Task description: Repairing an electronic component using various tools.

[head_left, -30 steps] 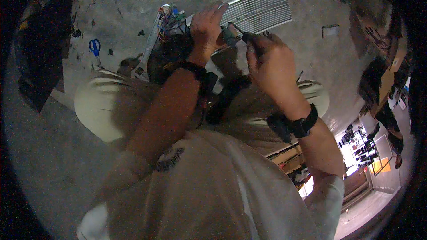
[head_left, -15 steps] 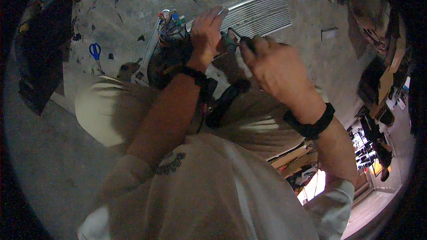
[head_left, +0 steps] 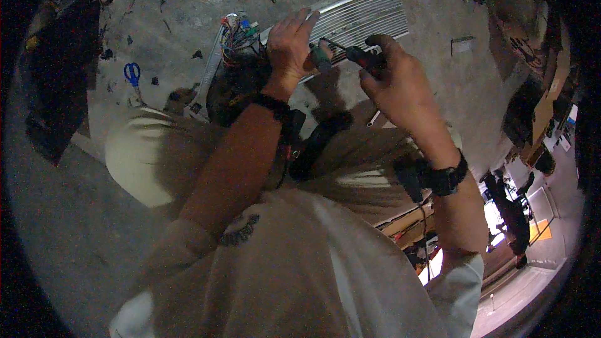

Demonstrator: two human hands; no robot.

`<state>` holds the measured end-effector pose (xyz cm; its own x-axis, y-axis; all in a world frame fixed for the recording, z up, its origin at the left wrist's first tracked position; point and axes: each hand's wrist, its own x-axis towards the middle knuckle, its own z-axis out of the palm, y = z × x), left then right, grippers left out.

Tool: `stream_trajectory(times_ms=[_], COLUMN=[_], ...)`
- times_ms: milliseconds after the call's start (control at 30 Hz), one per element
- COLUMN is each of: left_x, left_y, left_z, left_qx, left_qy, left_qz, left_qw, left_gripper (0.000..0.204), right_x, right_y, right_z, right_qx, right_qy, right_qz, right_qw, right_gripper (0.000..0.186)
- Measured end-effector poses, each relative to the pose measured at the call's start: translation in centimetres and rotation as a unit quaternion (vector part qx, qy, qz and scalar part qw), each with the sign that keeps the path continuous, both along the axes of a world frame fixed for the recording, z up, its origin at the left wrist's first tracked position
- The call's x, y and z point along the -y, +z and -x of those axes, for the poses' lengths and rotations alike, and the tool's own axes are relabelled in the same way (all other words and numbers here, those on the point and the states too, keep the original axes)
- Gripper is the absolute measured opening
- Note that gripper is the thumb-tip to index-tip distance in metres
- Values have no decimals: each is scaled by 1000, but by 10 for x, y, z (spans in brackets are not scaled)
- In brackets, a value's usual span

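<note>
My left hand [head_left: 289, 50] lies over the near edge of a silver ribbed metal panel [head_left: 366, 15], its fingers stretched out. Beside its thumb is a small green, rounded part [head_left: 321, 56]; I cannot tell whether the thumb grips it. In my right hand [head_left: 404, 87], closed around the dark handle, is a screwdriver [head_left: 363, 57]. Its thin shaft points left, and the tip is just above the green part. A bundle of coloured wires [head_left: 236, 40] with small connectors sits left of my left hand, at the end of a metal strip.
Blue-handled scissors [head_left: 132, 75] lie on the concrete floor to the left, among scattered dark scraps. A small grey block [head_left: 462, 45] is to the right of the panel. Dark objects stand at the far left, and cardboard [head_left: 548, 112] is at the right.
My right hand has drawn back a little to the right and turned, so more of the screwdriver shows. My left hand stays in place.
</note>
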<state>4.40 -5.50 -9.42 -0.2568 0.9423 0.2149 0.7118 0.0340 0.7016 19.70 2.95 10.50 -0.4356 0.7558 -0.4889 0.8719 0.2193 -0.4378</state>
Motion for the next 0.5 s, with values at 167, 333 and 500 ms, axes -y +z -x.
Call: stream_trajectory(times_ms=[167, 333, 500], left_x=[-2, -4, -5], left_y=[0, 4, 4], left_z=[2, 5, 5], left_qx=[-12, 16, 8], left_qy=[-13, -14, -3], left_qz=[65, 18, 18], left_qw=[998, 1000, 1000], left_gripper=[57, 58, 60], right_x=[-15, -4, 2], right_y=[10, 12, -5], right_z=[0, 6, 3], right_qx=[78, 107, 38], right_qy=[311, 414, 113], right_qz=[-135, -68, -45], right_qw=[937, 901, 992], right_gripper=[37, 31, 32])
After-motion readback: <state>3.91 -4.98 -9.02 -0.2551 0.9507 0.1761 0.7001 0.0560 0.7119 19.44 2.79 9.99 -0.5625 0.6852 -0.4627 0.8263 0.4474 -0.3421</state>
